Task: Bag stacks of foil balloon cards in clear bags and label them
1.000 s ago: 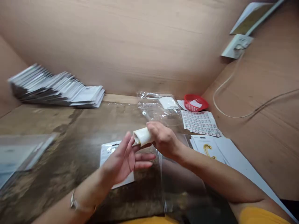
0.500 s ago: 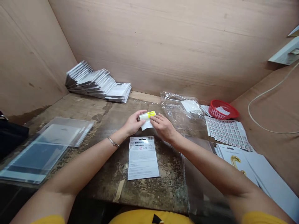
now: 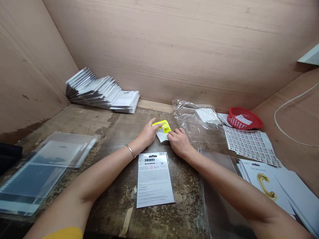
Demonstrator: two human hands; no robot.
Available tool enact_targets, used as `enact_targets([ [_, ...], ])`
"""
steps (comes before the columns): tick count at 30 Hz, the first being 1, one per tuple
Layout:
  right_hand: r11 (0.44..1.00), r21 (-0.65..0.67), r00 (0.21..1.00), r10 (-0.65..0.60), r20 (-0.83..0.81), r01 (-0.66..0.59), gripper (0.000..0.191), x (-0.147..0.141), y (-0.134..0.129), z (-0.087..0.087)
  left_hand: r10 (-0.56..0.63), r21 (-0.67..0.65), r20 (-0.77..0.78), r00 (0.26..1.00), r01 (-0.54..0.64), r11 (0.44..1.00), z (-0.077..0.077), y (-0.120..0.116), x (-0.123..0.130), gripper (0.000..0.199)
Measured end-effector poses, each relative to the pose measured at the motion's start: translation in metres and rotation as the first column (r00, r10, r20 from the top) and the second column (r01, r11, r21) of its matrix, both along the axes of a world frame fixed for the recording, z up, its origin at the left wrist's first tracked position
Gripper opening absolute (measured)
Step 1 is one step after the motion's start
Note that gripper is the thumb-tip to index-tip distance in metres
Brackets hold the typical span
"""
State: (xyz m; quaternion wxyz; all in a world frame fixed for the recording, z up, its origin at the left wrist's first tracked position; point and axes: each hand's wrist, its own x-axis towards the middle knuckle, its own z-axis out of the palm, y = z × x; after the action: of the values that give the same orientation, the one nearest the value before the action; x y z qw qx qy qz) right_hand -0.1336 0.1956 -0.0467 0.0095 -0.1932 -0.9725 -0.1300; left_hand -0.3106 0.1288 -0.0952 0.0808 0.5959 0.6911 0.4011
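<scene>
A roll of yellow labels (image 3: pixel 165 126) on white backing is held above the table, its loose white end hanging toward me. My left hand (image 3: pixel 148 133) grips its left side, with the thumb lying across the front. The right hand (image 3: pixel 178 141) has its fingers curled at the right edge of the backing, pinching it. Just below my hands a white printed card (image 3: pixel 155 181) in a clear sleeve lies flat, its hang hole at the far end and small print facing up.
Packed cards (image 3: pixel 94 91) lean in a row at the back left. Clear sleeves (image 3: pixel 47 166) lie at left. Rightward are a plastic bag (image 3: pixel 186 116), red basket (image 3: pixel 245 118), sticker sheets (image 3: pixel 251 142) and balloon cards (image 3: pixel 266 186). Plywood walls (image 3: pixel 149 49) enclose the table.
The label roll has turned and opened out, showing more yellow labels and backing. My left thumb now lies across it, and the right fingers have curled in at its edge. The view has shifted slightly.
</scene>
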Motion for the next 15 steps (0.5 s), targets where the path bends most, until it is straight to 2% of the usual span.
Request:
enact_targets([
  [4, 0.999, -0.023, 0.999, -0.037, 0.038, 0.037, 0.029, -0.001, -0.001, 0.002, -0.062, -0.004, -0.066, 0.996, 0.062, 0.998, 0.004, 0.033, -0.002, 0.047],
  [6, 0.998, -0.038, 0.997, -0.046, 0.059, 0.048, 0.028, 0.000, 0.001, 0.005, -0.081, -0.010, -0.106, 0.991, 0.081, 0.997, 0.008, 0.039, -0.001, 0.050],
  [8, 0.997, -0.056, 0.995, -0.049, 0.083, 0.054, 0.026, 0.002, 0.004, 0.009, -0.085, -0.011, -0.152, 0.985, 0.084, 0.996, 0.013, 0.034, -0.001, 0.051],
  [11, 0.995, -0.087, 0.991, -0.044, 0.125, 0.055, 0.021, 0.009, 0.007, 0.018, -0.052, 0.000, -0.222, 0.974, 0.054, 0.999, 0.026, 0.012, -0.013, 0.047],
  [13, 0.992, -0.108, 0.988, -0.045, 0.150, 0.062, 0.019, 0.013, 0.005, 0.027, 0.023, 0.013, -0.256, 0.966, -0.020, 1.000, 0.040, -0.005, -0.035, 0.045],
  [15, 0.991, -0.113, 0.985, -0.048, 0.164, 0.067, 0.024, 0.013, -0.001, 0.041, 0.140, 0.020, -0.279, 0.950, -0.140, 0.990, 0.056, -0.017, -0.067, 0.047],
])
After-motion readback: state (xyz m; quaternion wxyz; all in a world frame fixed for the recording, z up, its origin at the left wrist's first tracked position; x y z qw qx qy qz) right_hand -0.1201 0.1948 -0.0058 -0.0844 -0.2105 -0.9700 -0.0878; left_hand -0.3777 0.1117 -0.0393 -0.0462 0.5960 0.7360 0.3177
